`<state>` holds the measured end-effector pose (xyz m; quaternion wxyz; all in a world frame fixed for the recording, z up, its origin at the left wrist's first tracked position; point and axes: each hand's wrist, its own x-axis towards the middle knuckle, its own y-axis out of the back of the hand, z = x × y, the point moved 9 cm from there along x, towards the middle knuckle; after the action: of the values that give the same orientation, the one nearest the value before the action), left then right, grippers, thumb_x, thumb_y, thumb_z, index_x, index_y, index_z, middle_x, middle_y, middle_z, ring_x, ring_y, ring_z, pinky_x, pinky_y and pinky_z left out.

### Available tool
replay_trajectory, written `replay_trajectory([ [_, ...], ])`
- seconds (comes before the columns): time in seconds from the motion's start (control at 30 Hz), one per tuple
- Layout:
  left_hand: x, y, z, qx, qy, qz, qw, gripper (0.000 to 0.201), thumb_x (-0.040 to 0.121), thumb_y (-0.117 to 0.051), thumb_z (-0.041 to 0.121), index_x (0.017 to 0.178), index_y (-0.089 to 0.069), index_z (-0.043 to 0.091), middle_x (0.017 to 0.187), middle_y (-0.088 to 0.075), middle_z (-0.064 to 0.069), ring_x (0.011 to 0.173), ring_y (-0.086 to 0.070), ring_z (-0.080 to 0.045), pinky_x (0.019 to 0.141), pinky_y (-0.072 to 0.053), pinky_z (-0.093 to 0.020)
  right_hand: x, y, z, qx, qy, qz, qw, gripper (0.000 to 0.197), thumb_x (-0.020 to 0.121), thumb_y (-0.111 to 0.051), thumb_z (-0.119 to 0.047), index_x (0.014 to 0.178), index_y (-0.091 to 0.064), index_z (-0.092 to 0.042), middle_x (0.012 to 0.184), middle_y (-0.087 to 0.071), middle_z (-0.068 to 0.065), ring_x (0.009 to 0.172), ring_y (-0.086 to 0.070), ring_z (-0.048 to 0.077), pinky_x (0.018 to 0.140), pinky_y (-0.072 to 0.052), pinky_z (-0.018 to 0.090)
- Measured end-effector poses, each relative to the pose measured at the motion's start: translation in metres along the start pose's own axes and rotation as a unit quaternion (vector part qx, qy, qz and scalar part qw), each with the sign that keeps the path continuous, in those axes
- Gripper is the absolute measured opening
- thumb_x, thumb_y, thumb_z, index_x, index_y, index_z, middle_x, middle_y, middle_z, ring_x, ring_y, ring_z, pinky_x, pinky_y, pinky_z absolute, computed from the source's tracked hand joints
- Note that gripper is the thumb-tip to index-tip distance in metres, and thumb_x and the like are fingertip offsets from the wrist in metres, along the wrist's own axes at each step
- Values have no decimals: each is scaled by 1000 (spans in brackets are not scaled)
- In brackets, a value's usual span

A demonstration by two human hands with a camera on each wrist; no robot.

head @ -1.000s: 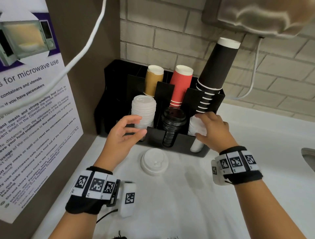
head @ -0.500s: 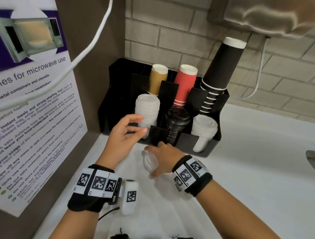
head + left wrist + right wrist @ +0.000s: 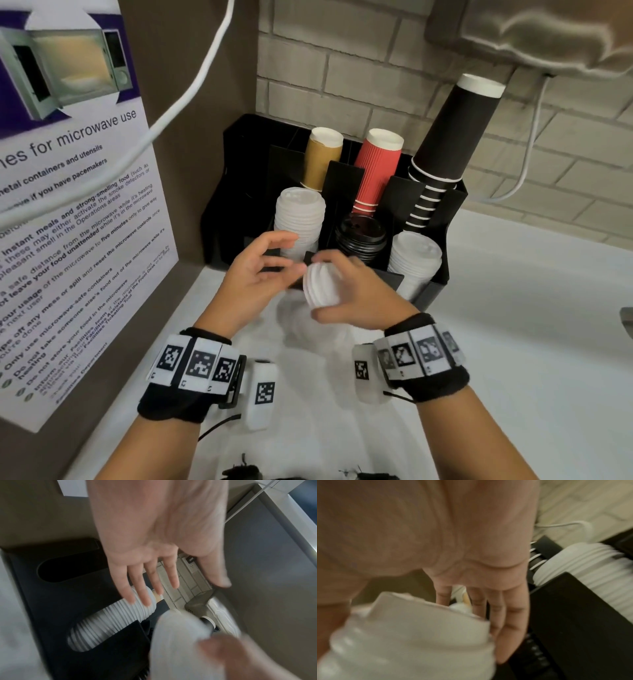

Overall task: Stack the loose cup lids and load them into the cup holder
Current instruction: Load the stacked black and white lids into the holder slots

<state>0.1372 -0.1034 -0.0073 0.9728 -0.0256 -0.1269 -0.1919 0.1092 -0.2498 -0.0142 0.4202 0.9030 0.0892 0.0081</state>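
My right hand (image 3: 342, 287) holds a short stack of white lids (image 3: 318, 286) on edge, just above the white counter and in front of the black cup holder (image 3: 239, 192). Thumb below and fingers over the top grip the white lids (image 3: 412, 635). My left hand (image 3: 284, 257) is open with its fingers spread, close to the left of the lids and not touching them. The holder's front row has a tall white lid stack (image 3: 301, 219) on the left, black lids (image 3: 361, 236) in the middle and another white stack (image 3: 414, 260) on the right. The wrist views are blurred.
Brown cups (image 3: 322, 157), red cups (image 3: 376, 168) and a tall black cup stack (image 3: 452, 137) stand in the holder's back row. A panel with a microwave poster (image 3: 68, 205) closes off the left. A white cable (image 3: 191, 89) hangs above. A sink edge (image 3: 627, 315) shows at the right.
My right hand left the holder's right lid stack, dropped onto the lids lying on the counter, and has lifted them up toward the left hand. The left hand has barely moved.
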Motion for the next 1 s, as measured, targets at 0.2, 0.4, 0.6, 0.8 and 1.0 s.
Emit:
replay_trajectory([
  [0.2,-6,-39,-5,-56,34,-131,989,98,58,-92,25,136,-41,53,141,-49,10,119,-60,-17,91,-54,-34,-18,23,-23,206,49,17,977,68,75,-81,-21,127,-43,-42,116,-60,-10,103,-62,5,88,-53,24],
  [0.4,-6,-39,4,-87,9,-103,991,91,59,-84,12,135,-44,43,138,-51,6,111,-65,-17,82,-56,-28,-22,30,-26,230,49,50,971,67,69,-81,-33,127,-48,-35,122,-63,-7,113,-60,9,94,-53,40],
  [0.6,-4,-40,2,-75,11,-102,992,94,57,-87,17,135,-44,48,141,-49,6,115,-63,-19,88,-55,-32,-25,33,-27,232,54,77,968,64,69,-82,-27,125,-51,-32,120,-61,-8,110,-60,9,90,-55,38],
  [0.8,-3,-23,-4,-41,19,-55,997,77,65,-84,33,129,-45,48,136,-51,16,119,-58,-11,92,-51,-25,-39,96,-1,182,54,217,958,60,69,-84,-26,119,-53,-35,114,-60,-14,104,-58,3,74,-51,19],
  [1.0,-1,9,-2,5,3,51,999,37,82,-66,22,117,-57,32,123,-57,12,94,-63,1,79,-46,-10,-49,171,71,5,-87,313,946,58,76,-76,-41,126,-49,-47,130,-54,-6,113,-54,18,95,-48,37],
])
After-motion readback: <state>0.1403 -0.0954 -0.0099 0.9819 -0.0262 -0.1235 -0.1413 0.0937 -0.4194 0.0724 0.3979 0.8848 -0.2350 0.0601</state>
